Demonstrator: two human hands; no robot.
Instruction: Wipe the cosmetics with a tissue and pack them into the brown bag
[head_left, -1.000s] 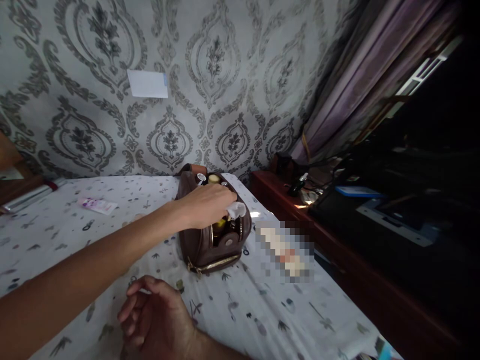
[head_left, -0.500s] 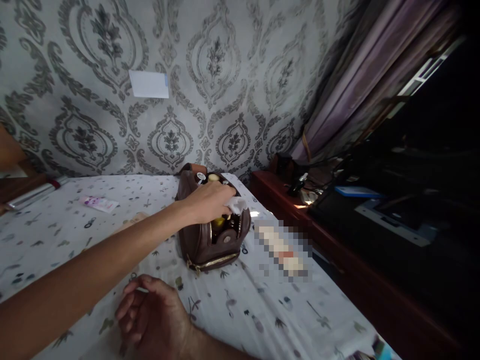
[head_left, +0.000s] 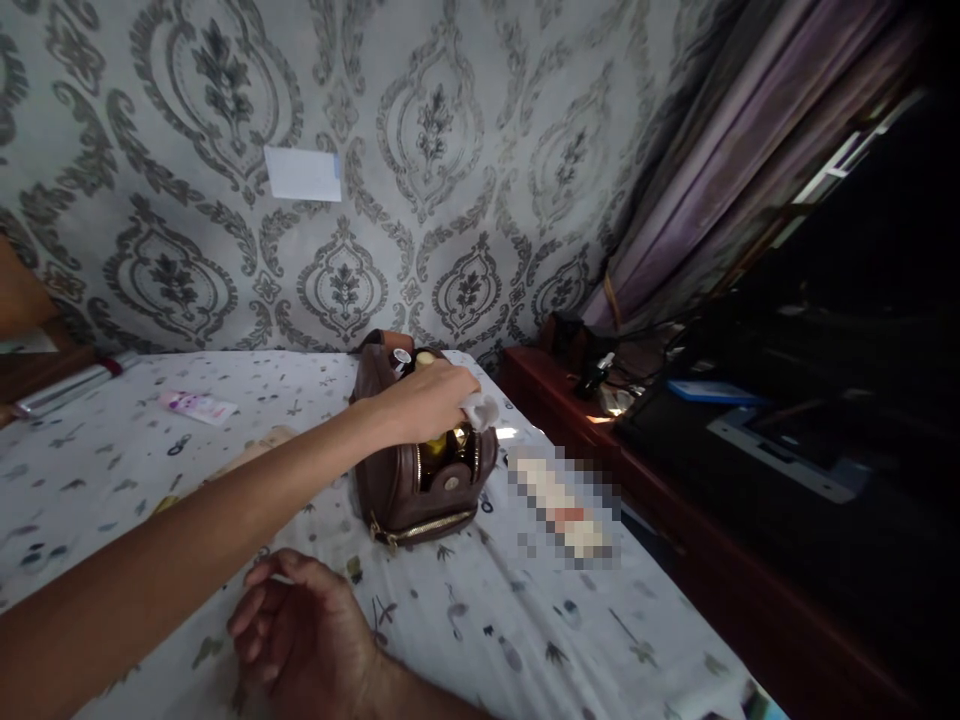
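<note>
A brown leather bag with gold zips stands on the patterned white sheet, its top unzipped. Several bottles and caps show inside, among them a white-topped one. Over the opening, my left hand is closed on a crumpled white tissue or cloth; its fingertips are mostly hidden. My right hand rests low in front of the bag, palm turned inward, fingers loosely curled and apart with nothing in them.
A pink-and-white tube lies at the left on the sheet. Right of the bag is a blurred-out pale item. Beyond the bed edge stands a dark red cabinet with cluttered items and a blue box. A patterned wall rises behind.
My left hand with the white tissue has shifted slightly to the right over the bag, its fingers now more curled under. My right hand has hardly moved.
</note>
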